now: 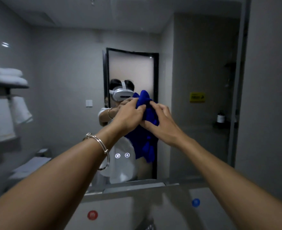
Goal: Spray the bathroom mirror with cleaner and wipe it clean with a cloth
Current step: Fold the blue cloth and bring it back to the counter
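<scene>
A large bathroom mirror (67, 90) fills most of the view and reflects the room and me. Both arms reach out at chest height in front of it. My left hand (128, 115), with a silver bracelet on the wrist, and my right hand (160, 122) hold a bright blue cloth (147, 113) between them. The fingers of both hands curl into its bunched top. The rest of the cloth hangs down below the hands, right at the glass. No spray bottle is in view.
A metal ledge (133, 188) runs along the mirror's bottom edge, with a red dot (92, 215) and a blue dot (195, 202) below it. Two small lit touch icons (122, 155) sit on the glass. The mirror's right frame edge (240, 97) meets a grey wall.
</scene>
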`<action>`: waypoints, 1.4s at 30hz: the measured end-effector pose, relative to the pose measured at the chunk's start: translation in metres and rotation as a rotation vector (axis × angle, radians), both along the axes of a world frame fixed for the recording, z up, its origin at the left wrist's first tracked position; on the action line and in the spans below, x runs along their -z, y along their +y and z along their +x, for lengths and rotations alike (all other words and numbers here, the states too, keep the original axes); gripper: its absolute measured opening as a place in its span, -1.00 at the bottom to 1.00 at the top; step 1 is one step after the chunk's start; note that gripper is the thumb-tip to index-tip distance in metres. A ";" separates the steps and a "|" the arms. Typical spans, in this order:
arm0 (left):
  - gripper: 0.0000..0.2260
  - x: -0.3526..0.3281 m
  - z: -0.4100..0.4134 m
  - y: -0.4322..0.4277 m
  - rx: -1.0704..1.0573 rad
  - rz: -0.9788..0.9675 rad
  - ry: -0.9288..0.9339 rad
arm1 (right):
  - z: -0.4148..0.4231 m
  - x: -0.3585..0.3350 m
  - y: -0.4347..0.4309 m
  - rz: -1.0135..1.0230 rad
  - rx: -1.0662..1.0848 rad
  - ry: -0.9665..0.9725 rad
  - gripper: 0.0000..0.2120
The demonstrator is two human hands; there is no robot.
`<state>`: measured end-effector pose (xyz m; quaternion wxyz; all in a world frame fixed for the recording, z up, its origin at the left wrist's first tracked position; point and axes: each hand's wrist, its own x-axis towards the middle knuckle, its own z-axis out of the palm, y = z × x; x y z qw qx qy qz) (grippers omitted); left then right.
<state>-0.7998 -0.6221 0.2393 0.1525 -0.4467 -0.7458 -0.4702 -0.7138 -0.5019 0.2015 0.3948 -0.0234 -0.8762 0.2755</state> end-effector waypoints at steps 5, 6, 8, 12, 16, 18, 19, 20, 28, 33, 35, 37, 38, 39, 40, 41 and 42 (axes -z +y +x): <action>-0.81 0.000 -0.009 -0.029 0.071 -0.002 0.035 | -0.001 -0.009 -0.010 -0.132 -0.073 0.063 -0.43; -0.79 0.002 -0.010 -0.036 0.084 -0.007 0.034 | -0.005 -0.008 -0.012 -0.175 -0.107 0.013 -0.46; -0.76 0.008 -0.014 -0.050 0.076 -0.015 0.041 | -0.015 -0.003 -0.020 -0.242 -0.180 -0.077 -0.63; -0.76 0.023 -0.022 -0.087 -0.001 -0.036 0.067 | -0.037 0.007 -0.049 -0.142 -0.089 -0.043 -0.82; -0.77 0.031 -0.026 -0.129 -0.148 -0.125 0.146 | -0.054 0.012 -0.084 -0.071 -0.038 -0.022 -0.88; -0.78 0.034 -0.030 -0.153 -0.253 -0.178 0.180 | -0.059 0.015 -0.103 -0.005 -0.042 -0.036 -0.86; -0.79 0.035 -0.032 -0.165 -0.304 -0.203 0.195 | -0.060 0.017 -0.113 0.027 -0.050 -0.044 -0.86; -0.79 0.036 -0.033 -0.177 -0.347 -0.230 0.211 | -0.061 0.018 -0.123 0.055 -0.058 -0.053 -0.87; -0.81 0.051 -0.036 -0.277 -0.473 -0.304 0.222 | -0.061 0.014 -0.218 0.318 -0.051 -0.099 -0.76; -0.79 0.080 -0.036 -0.373 -0.528 -0.322 0.186 | -0.066 0.036 -0.310 0.372 -0.083 -0.145 -0.77; -0.79 0.094 -0.036 -0.418 -0.521 -0.341 0.160 | -0.067 0.047 -0.353 0.393 -0.088 -0.182 -0.76; -0.77 0.109 -0.037 -0.464 -0.503 -0.350 0.115 | -0.069 0.062 -0.396 0.398 -0.119 -0.225 -0.76; -0.76 0.116 -0.036 -0.487 -0.498 -0.348 0.085 | -0.071 0.069 -0.418 0.400 -0.141 -0.241 -0.77; -0.75 0.124 -0.036 -0.508 -0.497 -0.342 0.051 | -0.073 0.077 -0.439 0.404 -0.161 -0.252 -0.78; -0.74 0.132 -0.035 -0.529 -0.500 -0.338 0.013 | -0.075 0.084 -0.460 0.411 -0.180 -0.264 -0.78; -0.72 0.140 -0.035 -0.547 -0.506 -0.335 -0.024 | -0.077 0.092 -0.478 0.420 -0.194 -0.280 -0.76; -0.71 0.148 -0.034 -0.565 -0.511 -0.334 -0.057 | -0.079 0.099 -0.495 0.429 -0.205 -0.299 -0.75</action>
